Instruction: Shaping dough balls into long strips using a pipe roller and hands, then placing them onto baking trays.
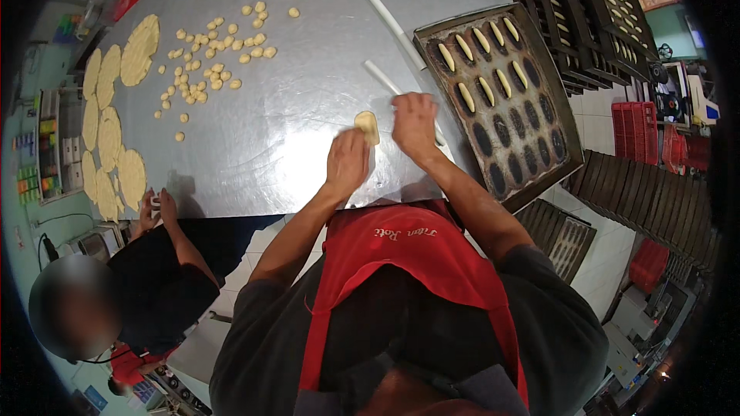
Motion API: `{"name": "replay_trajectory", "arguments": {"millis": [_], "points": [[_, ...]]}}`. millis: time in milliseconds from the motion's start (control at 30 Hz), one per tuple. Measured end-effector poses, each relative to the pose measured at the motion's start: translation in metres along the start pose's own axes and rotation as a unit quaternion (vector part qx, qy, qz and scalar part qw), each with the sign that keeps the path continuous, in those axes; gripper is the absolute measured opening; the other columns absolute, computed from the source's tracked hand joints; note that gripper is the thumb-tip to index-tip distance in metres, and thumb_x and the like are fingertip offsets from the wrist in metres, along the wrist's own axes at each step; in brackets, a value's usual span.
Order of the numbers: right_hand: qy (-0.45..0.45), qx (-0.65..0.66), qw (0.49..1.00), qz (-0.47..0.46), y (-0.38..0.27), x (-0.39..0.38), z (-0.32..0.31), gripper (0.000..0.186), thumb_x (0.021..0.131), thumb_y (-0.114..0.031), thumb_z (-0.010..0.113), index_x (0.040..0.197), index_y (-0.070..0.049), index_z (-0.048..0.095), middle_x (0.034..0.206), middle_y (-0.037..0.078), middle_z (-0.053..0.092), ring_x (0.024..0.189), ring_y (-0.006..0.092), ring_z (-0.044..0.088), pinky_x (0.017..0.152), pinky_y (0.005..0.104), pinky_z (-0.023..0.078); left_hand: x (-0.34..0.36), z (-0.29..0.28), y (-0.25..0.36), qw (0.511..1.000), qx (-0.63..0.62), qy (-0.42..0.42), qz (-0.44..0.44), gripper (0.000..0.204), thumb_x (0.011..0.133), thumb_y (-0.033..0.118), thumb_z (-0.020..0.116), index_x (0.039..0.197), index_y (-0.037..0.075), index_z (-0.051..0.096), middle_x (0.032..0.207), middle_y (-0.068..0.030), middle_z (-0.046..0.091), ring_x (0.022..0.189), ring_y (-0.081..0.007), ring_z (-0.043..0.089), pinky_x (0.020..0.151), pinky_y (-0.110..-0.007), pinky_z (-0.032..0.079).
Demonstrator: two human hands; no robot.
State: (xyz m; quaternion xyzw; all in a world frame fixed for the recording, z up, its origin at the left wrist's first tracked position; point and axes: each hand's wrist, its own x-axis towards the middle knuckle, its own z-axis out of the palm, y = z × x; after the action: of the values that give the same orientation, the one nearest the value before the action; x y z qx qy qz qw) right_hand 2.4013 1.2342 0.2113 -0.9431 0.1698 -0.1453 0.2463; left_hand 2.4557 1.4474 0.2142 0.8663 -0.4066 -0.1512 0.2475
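An oval of flattened dough [370, 128] lies on the metal table in front of me. My left hand [349, 160] is at its lower left edge, fingers curled together and pinching that edge. Just to the right, my right hand [416, 127] is closed around a thin white rolling pin [381, 75]. The pin's far end sticks out past my fingers, and its near end shows beside my wrist. A longer white rod [393, 27] lies farther off, by the baking tray [572, 139]. Several slim dough sticks [485, 40] rest in that tray's far hollows.
Many small dough balls [223, 44] are scattered on the metal table [277, 131]. Large flat dough sheets [140, 50] overlap along its left side. A co-worker's hands [158, 206] are at the near left edge. Stacked trays [590, 23] and red crates [634, 132] stand at right.
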Motion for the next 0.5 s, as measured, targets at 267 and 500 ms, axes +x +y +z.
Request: {"name": "replay_trajectory", "arguments": {"millis": [267,500], "points": [[-0.031,-0.082,0.968,-0.234,-0.019,-0.058,-0.003,0.042,0.093,-0.017,0.064,0.133,-0.010,0.074,0.135,0.006,0.069,0.129,0.0308,0.057,0.110,0.0539,0.040,-0.042,0.005,0.009,0.993,0.096,0.031,0.058,0.065,0.106,0.022,0.062,0.163,-0.004,0.046,0.172,-0.0211,0.043,0.153,-0.0404,0.044,0.124,-0.051,0.038],[-0.151,0.014,0.988,-0.040,-0.063,0.034,0.045,0.041,0.087,-0.022,0.074,0.122,0.000,0.075,0.120,0.021,0.072,0.119,0.0387,0.061,0.108,0.0569,0.043,-0.004,-0.036,-0.022,0.981,-0.089,0.169,0.008,0.029,0.097,0.013,0.071,0.122,-0.001,0.069,0.115,-0.0221,0.071,0.109,-0.0442,0.065,0.099,-0.053,0.051]]}}
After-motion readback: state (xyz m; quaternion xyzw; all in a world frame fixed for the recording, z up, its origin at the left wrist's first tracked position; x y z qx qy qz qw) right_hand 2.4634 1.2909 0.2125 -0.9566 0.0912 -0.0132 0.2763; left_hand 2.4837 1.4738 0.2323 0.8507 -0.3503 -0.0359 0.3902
